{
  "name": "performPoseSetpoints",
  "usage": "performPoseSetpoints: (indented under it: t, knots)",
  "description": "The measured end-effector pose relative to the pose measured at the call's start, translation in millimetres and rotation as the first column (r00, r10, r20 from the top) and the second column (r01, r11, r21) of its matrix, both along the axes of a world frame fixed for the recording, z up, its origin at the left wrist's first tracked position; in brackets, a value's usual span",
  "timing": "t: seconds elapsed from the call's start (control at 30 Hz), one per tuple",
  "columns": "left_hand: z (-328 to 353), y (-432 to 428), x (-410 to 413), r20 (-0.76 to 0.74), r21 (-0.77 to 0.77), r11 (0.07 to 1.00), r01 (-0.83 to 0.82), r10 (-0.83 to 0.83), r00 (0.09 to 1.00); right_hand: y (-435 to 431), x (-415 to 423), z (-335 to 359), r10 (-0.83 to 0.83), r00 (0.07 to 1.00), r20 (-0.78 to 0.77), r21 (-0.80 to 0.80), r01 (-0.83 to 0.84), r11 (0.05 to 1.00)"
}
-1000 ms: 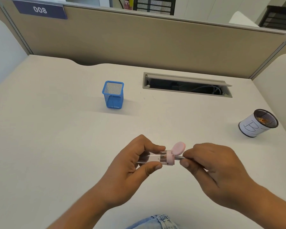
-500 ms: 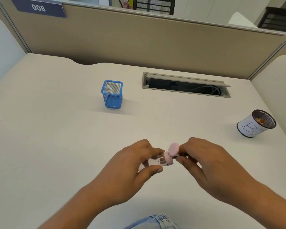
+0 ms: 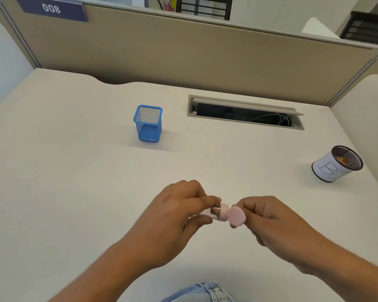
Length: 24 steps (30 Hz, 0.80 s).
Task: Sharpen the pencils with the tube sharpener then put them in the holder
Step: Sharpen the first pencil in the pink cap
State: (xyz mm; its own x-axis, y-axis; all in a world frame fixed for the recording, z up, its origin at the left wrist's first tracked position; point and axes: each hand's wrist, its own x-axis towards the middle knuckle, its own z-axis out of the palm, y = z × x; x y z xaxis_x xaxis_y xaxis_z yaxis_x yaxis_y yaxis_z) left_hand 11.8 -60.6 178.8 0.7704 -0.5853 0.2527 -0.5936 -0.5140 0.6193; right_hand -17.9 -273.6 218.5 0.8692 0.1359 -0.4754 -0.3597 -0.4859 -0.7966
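My left hand (image 3: 172,214) grips the tube sharpener (image 3: 220,213) above the near middle of the desk; the clear tube is mostly hidden by my fingers and its pink end points right. The sharpener's round pink flip lid (image 3: 237,216) hangs open and faces me. Just behind that lid my right hand (image 3: 268,219) has its fingers curled in a pinch at the sharpener's mouth; the pencil it holds is hidden by the lid and fingers. The blue mesh holder (image 3: 148,124) stands upright farther back and to the left, with nothing visible inside.
A round mesh cup wrapped in white paper marked "B" (image 3: 334,165) stands at the right with shavings inside. An open cable slot (image 3: 244,113) lies at the back of the desk. Beige partition walls (image 3: 205,57) enclose the desk.
The sharpener has turned in my hands, so its pink lid swung from pointing up to facing me. The pencil seen earlier at my right fingertips is now hidden.
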Motion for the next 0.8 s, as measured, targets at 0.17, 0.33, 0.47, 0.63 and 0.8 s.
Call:
performPoseSetpoints:
  t: [0.17, 0.33, 0.47, 0.63, 0.8]
  knots:
    - [6, 4, 3, -0.218, -0.131, 0.991, -0.034, 0.005, 0.976, -11, -2, -1, 0.405, 0.713, 0.572, -0.447, -0.142, 0.883]
    - [9, 4, 1, -0.298, -0.220, 0.975, -0.040, -0.028, 0.954, -12, 2, -4, 0.612, 0.446, 0.653, -0.675, -0.025, 0.738]
    - [2, 0, 2, -0.121, -0.171, 0.983, -0.063, 0.043, 0.992, -1, -1, 0, 0.260, 0.844, 0.470, -0.360, -0.085, 0.929]
    - [-3, -2, 4, 0.035, -0.075, 0.996, -0.046, 0.049, 0.998, 2, 3, 2, -0.043, 0.995, -0.089, 0.046, 0.048, 0.998]
    - [-8, 2, 5, -0.102, -0.084, 0.991, -0.108, 0.099, 0.990, 1, 1, 3, 0.100, 0.970, 0.222, -0.119, -0.075, 0.990]
